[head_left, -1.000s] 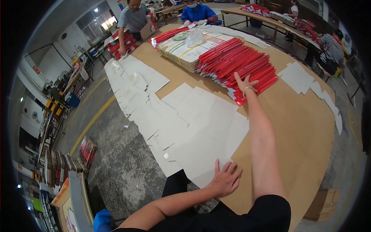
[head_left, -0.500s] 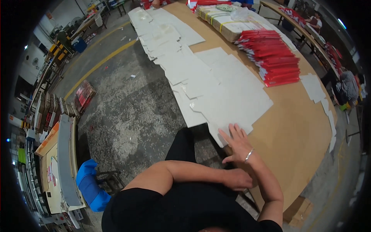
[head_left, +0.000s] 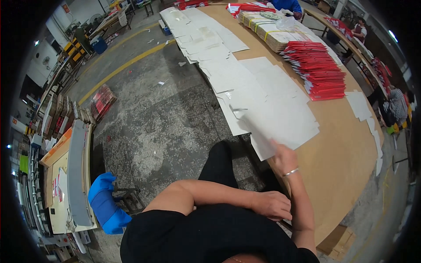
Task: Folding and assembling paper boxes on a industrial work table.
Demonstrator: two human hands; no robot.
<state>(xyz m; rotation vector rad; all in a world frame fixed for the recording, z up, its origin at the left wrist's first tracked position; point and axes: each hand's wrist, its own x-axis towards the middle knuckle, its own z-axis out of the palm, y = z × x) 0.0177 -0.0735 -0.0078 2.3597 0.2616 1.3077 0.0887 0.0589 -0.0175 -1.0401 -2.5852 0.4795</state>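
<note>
Hands: left (head_left: 272, 205) curled in, right (head_left: 285, 159) at white sheets (head_left: 283, 111)

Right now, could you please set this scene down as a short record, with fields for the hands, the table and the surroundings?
Left hand: fingers curled, close to the black shirt; palm hidden
Right hand: at the near end of the white sheets; blurred, grip unclear
Table: brown top, overlapping sheets along its left side
Beyond the sheets: fanned red pieces beside a yellow-strapped bundle
On the bundle: clear plastic bag
Far side: person in blue
</note>
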